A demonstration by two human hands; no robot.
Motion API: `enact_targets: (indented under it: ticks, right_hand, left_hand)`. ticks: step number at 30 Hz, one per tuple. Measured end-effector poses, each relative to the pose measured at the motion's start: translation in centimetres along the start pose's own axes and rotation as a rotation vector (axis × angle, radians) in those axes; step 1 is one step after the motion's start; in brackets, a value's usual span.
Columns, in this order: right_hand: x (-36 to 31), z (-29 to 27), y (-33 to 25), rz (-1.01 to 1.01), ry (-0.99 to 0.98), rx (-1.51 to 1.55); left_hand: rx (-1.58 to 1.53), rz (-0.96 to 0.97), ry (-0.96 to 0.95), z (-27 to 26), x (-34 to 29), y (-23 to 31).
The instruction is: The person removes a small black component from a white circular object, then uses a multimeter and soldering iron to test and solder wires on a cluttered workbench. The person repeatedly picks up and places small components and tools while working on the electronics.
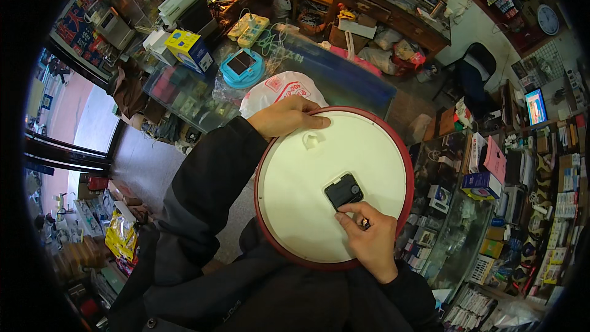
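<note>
A round wall clock (295,209) is held in front of my body with its cream back up and its dark red rim around it. My left hand (289,117) is closed on the far left of the rim, thumb on the back panel, near a moulded hanging loop (312,141). Set in the middle of the back is the black clock movement (344,190). Just below the movement, my right hand (370,233) pinches a small dark and copper-coloured battery (365,224), mostly hidden by the fingers. Those fingertips are at the movement's lower edge; whether they touch it I cannot tell.
Beyond the clock, a white plastic bag (286,88) and a blue round device (241,67) lie on a glass counter (344,77). A yellow and blue box (188,50) stands farther left. Along the right runs another glass case (458,233) with boxes.
</note>
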State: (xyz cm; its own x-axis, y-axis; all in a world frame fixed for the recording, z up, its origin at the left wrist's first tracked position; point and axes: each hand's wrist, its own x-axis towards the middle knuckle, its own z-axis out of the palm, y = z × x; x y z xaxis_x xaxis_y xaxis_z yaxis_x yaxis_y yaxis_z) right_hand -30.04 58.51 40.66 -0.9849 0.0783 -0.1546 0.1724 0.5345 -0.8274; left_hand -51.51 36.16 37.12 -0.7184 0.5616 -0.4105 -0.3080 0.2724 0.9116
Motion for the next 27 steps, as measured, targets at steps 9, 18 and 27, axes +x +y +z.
enact_targets:
  ticks: [9, 18, 27]
  right_hand:
    - [0.0, -2.1, 1.1, 0.036, 0.137, 0.127]
    - [1.1, -3.0, 1.1, -0.227, 0.145, -0.212]
    - [3.8, -6.3, 1.2, -0.92, -0.359, -0.756]
  left_hand:
    - [0.027, 0.006, -0.002, 0.2, -0.5, 0.2]
    - [0.093, -0.041, -0.003, 0.6, -0.1, -0.1]
    - [0.472, 0.033, -0.324, -0.5, 6.0, -0.3]
